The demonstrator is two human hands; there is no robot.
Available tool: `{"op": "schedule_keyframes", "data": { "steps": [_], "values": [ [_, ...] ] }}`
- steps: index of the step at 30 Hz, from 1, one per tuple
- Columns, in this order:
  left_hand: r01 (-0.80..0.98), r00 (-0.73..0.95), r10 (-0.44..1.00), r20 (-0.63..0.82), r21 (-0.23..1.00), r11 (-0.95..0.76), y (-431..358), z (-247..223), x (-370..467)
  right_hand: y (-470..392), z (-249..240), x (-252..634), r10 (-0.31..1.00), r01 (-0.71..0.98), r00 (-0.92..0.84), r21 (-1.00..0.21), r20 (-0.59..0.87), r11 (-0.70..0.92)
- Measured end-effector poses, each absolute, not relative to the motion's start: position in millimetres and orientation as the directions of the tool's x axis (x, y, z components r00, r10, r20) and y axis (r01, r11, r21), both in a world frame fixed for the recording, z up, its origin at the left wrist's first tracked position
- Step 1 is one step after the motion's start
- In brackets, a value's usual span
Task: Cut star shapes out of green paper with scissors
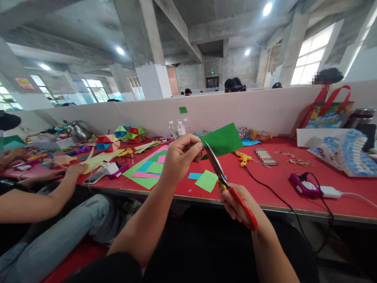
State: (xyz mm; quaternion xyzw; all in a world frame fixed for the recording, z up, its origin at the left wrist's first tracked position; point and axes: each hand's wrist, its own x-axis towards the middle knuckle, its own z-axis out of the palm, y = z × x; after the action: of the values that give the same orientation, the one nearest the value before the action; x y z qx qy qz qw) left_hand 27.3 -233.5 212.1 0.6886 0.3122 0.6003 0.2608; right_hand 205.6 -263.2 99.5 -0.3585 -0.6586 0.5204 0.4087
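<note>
A dark green sheet of paper (225, 139) is held up above the table, its left edge pinched by my left hand (184, 157). My right hand (235, 200) grips a pair of scissors (219, 169) with red handles. The blade tips point up at the paper's left part, close to my left fingertips; whether they have cut into it I cannot tell. Below the paper lie a light green piece of paper (207, 181) and a small blue strip (194, 176). Left of my left wrist is a pile of pink, blue and green sheets (147, 175).
On the red table (273, 188) lie a yellow glue gun (244, 158) with a black cord and a purple power socket (304, 184). Small bottles (180, 129) stand by the white partition (235, 108). At left, a co-worker's arm (38, 200) reaches onto the table.
</note>
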Motion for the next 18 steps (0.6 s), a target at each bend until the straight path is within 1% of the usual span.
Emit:
{"op": "schedule_keyframes", "data": {
  "steps": [18],
  "values": [
    [0.119, 0.110, 0.761, 0.640, 0.752, -0.649, -234.0, 211.5, 25.3, -263.1, 101.7, 208.7, 0.890, 0.063, -0.420, -0.972, 0.179, 0.225]
  ]
}}
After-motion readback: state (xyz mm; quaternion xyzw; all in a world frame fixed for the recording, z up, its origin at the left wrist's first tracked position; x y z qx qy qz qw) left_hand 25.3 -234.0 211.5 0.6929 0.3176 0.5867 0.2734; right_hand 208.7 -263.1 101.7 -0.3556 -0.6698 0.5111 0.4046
